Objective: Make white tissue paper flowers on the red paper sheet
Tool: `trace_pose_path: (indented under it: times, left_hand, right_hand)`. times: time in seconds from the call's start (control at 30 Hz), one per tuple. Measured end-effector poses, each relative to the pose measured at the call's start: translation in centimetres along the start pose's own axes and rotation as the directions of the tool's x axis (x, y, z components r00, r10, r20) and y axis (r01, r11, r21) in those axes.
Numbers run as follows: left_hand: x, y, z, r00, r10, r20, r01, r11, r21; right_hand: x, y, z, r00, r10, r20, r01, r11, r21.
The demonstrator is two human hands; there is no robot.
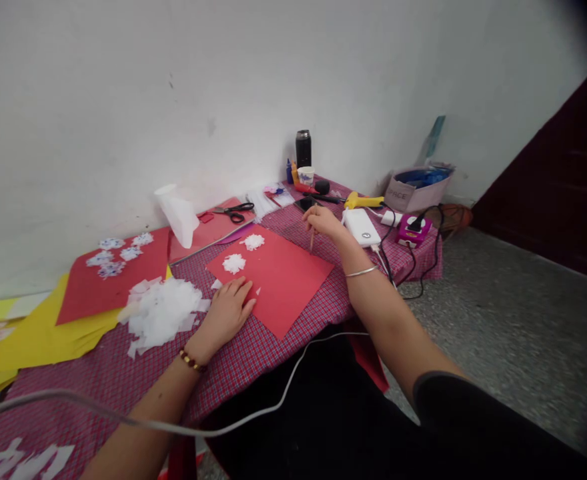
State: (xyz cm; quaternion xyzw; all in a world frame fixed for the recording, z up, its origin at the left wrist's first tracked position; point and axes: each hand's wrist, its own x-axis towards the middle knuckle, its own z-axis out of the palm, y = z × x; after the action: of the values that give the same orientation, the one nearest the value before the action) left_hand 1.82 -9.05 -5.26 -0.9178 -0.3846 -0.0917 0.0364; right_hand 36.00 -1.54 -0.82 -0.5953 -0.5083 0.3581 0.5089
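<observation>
My right hand point(323, 221) pinches a thin wooden stick point(312, 241), its lower end down near the far right edge of a red paper sheet point(278, 283). Whether the stick is a pencil or a brush handle I cannot tell. Two round clusters of white paper bits, a nearer one point(234, 263) and a farther one point(252, 242), sit on the sheet's left part. My left hand point(229, 308) lies with fingers spread on the sheet's near left edge, small white scraps by its fingertips. Just left of it is a heap of white paper pieces point(166, 310).
Another red sheet point(86, 293) bears several blue-and-white clusters, over yellow paper point(38, 340). Black scissors point(236, 211), a white paper cone point(178, 217), a yellow glue gun point(361, 201), a white power bank point(362, 228) and a dark bottle point(303, 149) are farther back. A white cable point(293, 380) crosses before me.
</observation>
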Motion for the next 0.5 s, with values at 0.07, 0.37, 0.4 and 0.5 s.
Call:
trace_pose_path:
  times: [0.07, 0.37, 0.4, 0.5]
  left_hand:
    - [0.0, 0.0, 0.1, 1.000, 0.003, -0.003, -0.003, 1.000, 0.004]
    - [0.0, -0.2, 0.2, 1.000, 0.017, -0.012, -0.017, 1.000, 0.003]
    - [0.0, -0.2, 0.2, 1.000, 0.017, -0.011, -0.017, 1.000, 0.004]
    - [0.0, -0.2, 0.2, 1.000, 0.014, -0.006, -0.014, 1.000, 0.005]
  right_hand:
    - [0.0, -0.2, 0.1, 0.993, -0.034, -0.112, 0.043, 0.996, 0.078]
    - [-2.3, -1.6, 4.1, 0.978, -0.080, 0.194, 0.003, 0.930, 0.367]
    - [-2.4, -1.6, 4.6, 0.969, -0.078, 0.236, -0.017, 0.926, 0.377]
    - [-2.2, -1.2, 5.1, 0.964, -0.058, 0.260, -0.055, 0.911, 0.408]
